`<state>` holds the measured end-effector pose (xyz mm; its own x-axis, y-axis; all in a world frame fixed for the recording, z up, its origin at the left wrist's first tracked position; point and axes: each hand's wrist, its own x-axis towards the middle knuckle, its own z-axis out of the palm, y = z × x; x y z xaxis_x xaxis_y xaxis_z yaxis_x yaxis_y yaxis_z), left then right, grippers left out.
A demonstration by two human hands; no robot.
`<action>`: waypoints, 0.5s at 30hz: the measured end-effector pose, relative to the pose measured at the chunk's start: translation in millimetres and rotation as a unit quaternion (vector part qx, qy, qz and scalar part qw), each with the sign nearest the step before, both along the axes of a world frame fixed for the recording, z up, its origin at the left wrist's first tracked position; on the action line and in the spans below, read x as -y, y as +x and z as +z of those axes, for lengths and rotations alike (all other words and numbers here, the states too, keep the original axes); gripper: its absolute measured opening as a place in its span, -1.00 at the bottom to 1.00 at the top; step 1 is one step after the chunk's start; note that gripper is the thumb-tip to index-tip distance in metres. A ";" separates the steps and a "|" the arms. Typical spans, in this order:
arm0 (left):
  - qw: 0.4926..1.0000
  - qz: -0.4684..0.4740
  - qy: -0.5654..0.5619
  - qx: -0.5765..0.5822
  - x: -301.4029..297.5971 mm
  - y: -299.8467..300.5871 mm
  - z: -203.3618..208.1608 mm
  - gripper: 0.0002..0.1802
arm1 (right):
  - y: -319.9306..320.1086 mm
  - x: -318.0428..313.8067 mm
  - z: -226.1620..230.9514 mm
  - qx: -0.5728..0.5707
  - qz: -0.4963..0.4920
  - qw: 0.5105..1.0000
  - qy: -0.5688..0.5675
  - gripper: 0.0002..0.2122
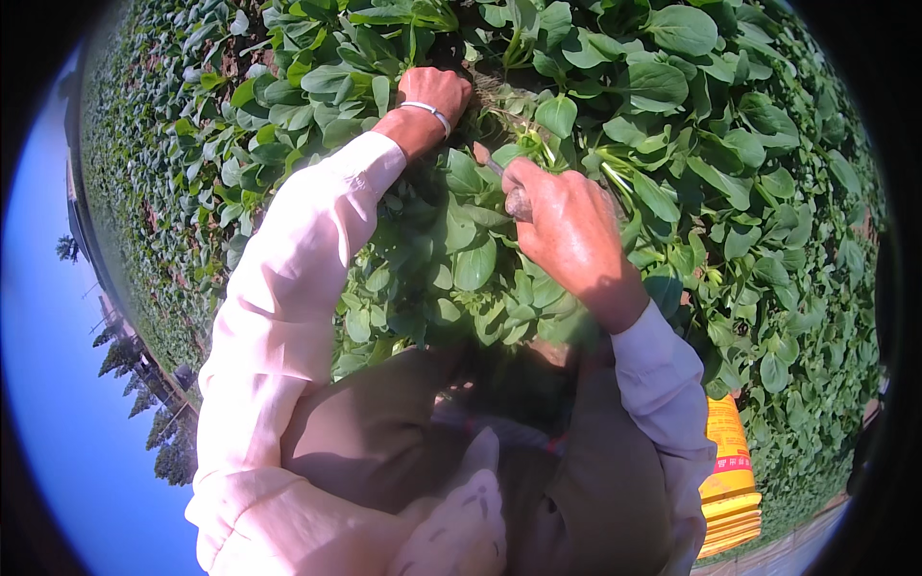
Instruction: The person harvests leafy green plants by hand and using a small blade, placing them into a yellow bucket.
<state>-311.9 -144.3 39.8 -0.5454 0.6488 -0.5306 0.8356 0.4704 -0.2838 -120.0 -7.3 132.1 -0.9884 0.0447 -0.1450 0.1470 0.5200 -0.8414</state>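
Note:
My left hand (437,101), with a light band at the wrist, is closed and reaches down among the leafy green plants (336,82). Whatever its fingers hold, if anything, is hidden. To the right and a little nearer, my right hand (571,230) is wrapped round a small knife-like tool (494,165). A rounded handle end shows at the fist, and the thin metal part points up and left toward my left hand. Leaves with pale stems (538,149) stand right beside the right hand's knuckles. Some dry, withered growth (499,101) lies between the two hands.
Dense broad-leaved plants (759,144) spread on both sides and beyond. A yellow and red container or sack (730,470) stands close by my right forearm. My knees (375,413) are bent below the hands. Trees (149,374) line the field's left edge.

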 end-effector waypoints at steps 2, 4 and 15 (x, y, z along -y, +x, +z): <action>1.000 0.024 0.007 -0.010 1.7 -4.7 2.7 -0.84 | -1.6 2.6 2.7 -0.003 0.002 1.000 -0.012 -0.84; 0.999 0.027 0.020 -0.007 -1.1 -5.0 -6.0 -0.86 | -0.1 2.0 0.8 0.012 -0.004 1.000 -0.008 -0.83; 0.889 0.198 0.358 0.206 62.9 3.4 31.7 -0.77 | 4.8 -4.5 -2.0 0.072 -0.022 0.995 -0.061 -0.84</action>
<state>-308.5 -207.2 71.5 -0.6613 0.7012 -0.2663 0.5276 0.6872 0.4993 -115.2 -2.8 130.2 -0.9544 0.0611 -0.2922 0.2912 0.4056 -0.8664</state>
